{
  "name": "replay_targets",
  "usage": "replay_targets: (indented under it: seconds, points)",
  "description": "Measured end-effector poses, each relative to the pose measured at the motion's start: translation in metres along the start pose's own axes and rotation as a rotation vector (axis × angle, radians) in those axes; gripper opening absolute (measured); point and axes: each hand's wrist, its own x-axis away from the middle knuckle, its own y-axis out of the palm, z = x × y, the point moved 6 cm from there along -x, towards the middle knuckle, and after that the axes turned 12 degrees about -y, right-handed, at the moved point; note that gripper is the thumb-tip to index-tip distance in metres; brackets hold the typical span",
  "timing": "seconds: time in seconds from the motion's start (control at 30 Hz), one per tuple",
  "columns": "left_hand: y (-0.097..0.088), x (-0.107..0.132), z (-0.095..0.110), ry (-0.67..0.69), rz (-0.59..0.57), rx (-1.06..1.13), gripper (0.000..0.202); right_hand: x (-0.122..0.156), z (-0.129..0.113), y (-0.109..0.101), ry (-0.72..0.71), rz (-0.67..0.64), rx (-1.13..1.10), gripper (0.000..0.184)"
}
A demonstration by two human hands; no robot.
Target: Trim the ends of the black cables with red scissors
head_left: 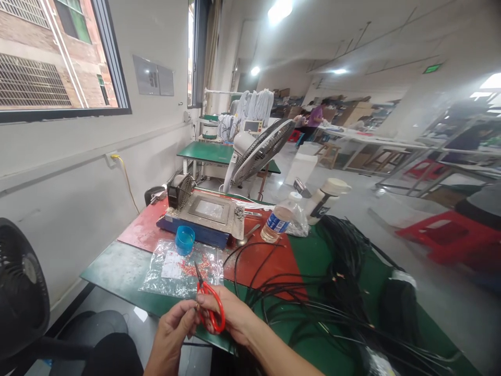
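Observation:
Red-handled scissors (216, 313) are in my right hand (231, 312), fingers through and around the loops, dark blades pointing up and away. My left hand (176, 328) is closed in a pinch just left of the handles, on what looks like a thin cable end (197, 307); the fingertips hide most of it. Both hands meet at the table's near edge. Just beyond them lies a clear plastic bag (156, 272) with small orange-red bits (191, 269) scattered on it. A blue round cup (185, 240) stands at the bag's far side.
A metal-topped blue machine (195, 230) with a small fan (180, 189) stands behind the cup. To the right are a labelled bottle (277, 223), a white flask (325, 201) and many black cables (344, 250). A large fan (260, 151) stands beyond; a person in purple (316, 116) is farther back.

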Motion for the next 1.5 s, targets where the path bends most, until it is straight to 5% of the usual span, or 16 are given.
replay_targets:
  seconds: [0.27,0.47,0.67,1.03,1.5]
  points:
    - [0.0,-0.001,-0.005,0.019,0.081,0.126,0.028,0.004,0.008,0.001,0.031,0.038,-0.04,0.043]
    - [0.006,-0.002,0.002,0.052,-0.021,0.01,0.021,0.002,0.01,0.001,0.064,0.059,-0.022,0.044]
    - [0.0,0.0,0.001,0.039,0.022,0.047,0.02,0.001,0.006,0.003,0.029,0.015,-0.028,0.045]
    - [-0.001,-0.009,-0.011,0.042,0.08,0.296,0.024,0.004,0.005,0.008,-0.052,0.028,-0.072,0.045]
    - [0.006,-0.006,-0.007,0.033,-0.048,0.298,0.019,0.003,0.015,0.004,-0.022,0.009,-0.117,0.045]
